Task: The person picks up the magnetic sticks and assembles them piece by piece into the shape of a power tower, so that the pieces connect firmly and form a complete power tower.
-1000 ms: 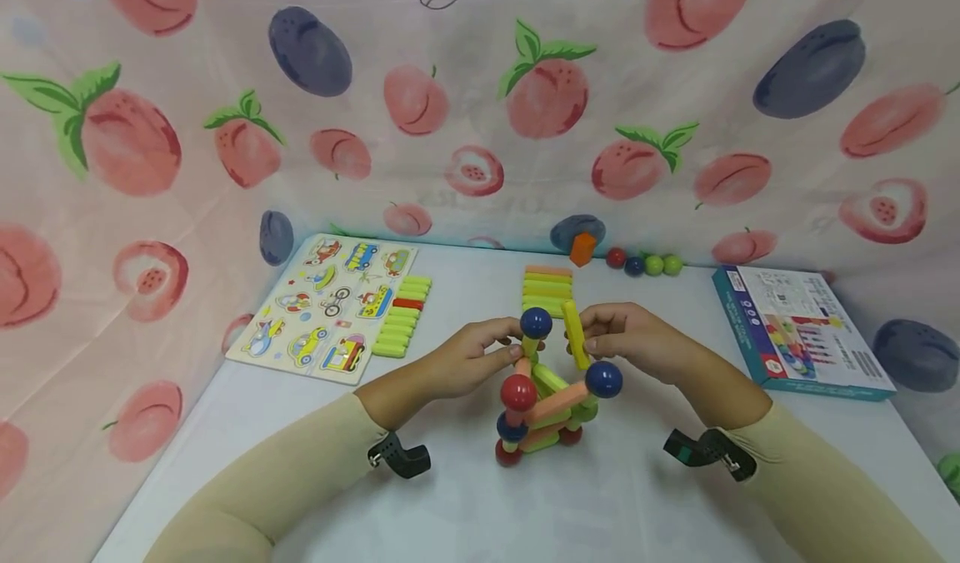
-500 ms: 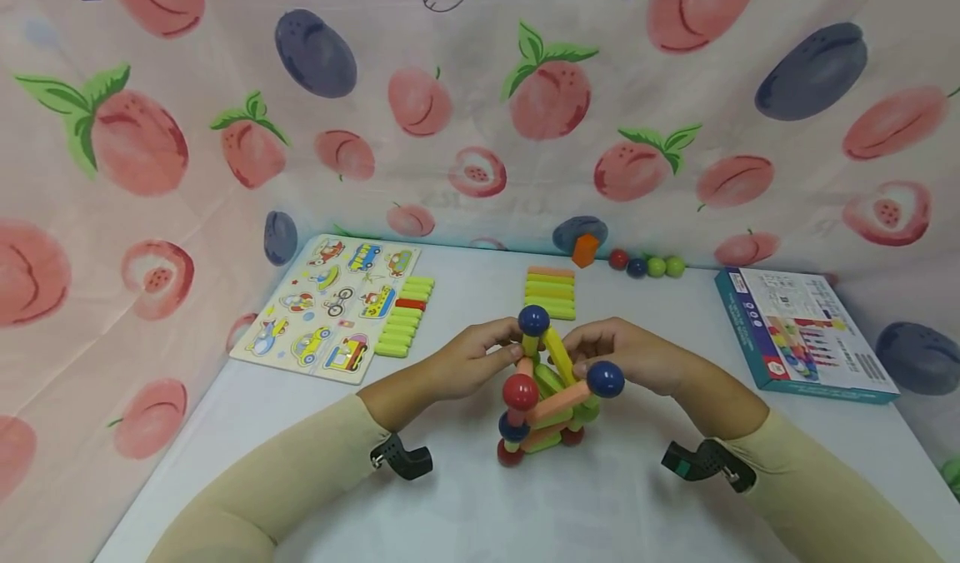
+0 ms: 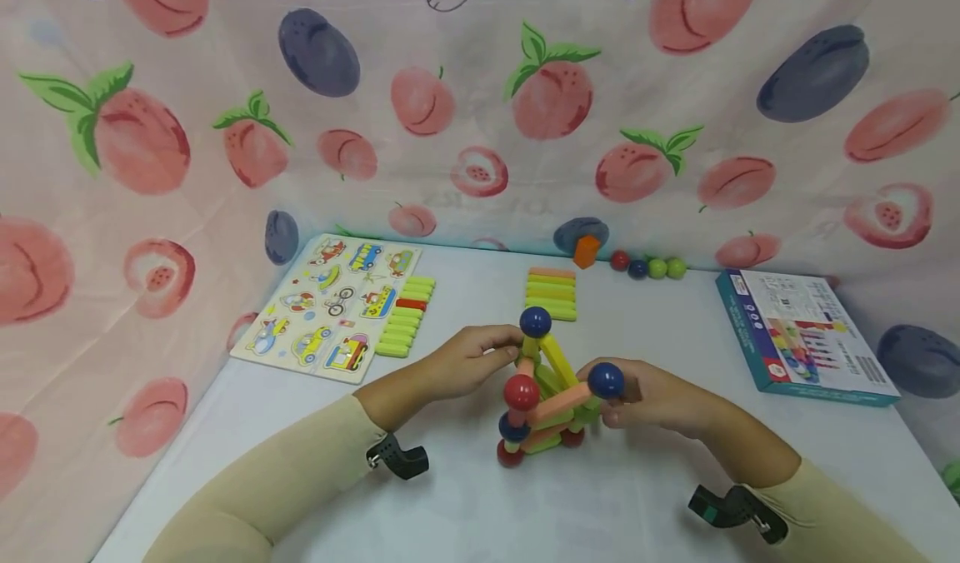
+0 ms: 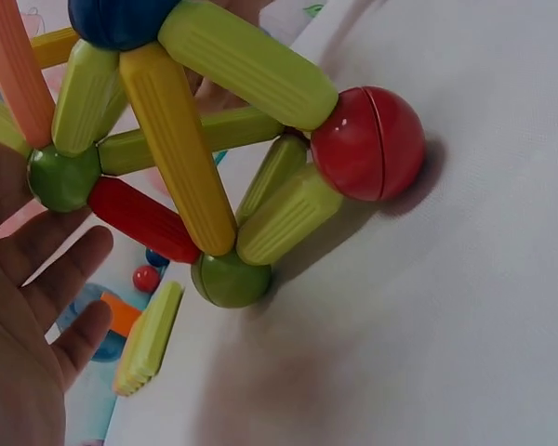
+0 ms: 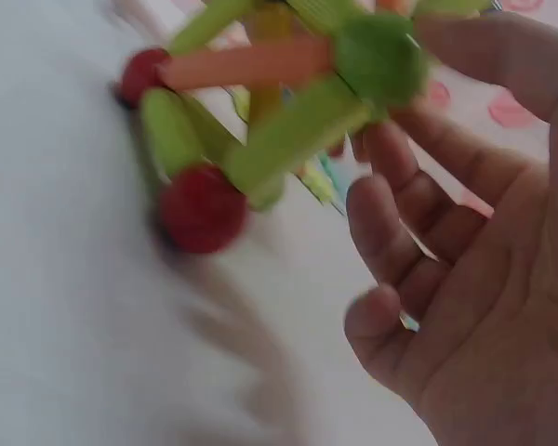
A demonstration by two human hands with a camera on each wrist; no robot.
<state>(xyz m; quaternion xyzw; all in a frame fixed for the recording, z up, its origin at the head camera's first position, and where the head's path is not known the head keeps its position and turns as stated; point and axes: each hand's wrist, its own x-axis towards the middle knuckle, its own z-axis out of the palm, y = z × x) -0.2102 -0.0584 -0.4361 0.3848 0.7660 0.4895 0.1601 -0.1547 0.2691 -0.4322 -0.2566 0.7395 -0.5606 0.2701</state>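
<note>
A toy structure (image 3: 558, 403) of coloured sticks and balls stands on the table, with blue balls and a red ball at its upper corners. My left hand (image 3: 465, 365) holds its far left side below the upper blue ball (image 3: 536, 322); in the left wrist view the remaining fingers (image 4: 70, 279) spread away near a green ball (image 4: 65, 178). On the other side, my right hand (image 3: 663, 398) pinches a green ball (image 5: 381, 61) between thumb and index finger. A yellow stick (image 3: 558, 358) slopes down from the upper blue ball. The right hand's blue ball (image 3: 605, 381) partly covers its fingers.
Behind the structure lies a row of sticks (image 3: 551, 294). A picture puzzle board (image 3: 322, 305) and more sticks (image 3: 405, 317) lie left. At the back are an orange block (image 3: 587, 251) and several balls (image 3: 656, 267). A flat box (image 3: 810, 336) lies right.
The right hand has brought the yellow stick onto the structure, let it go, and moved down and right to the green ball. The left hand has stayed in nearly the same place.
</note>
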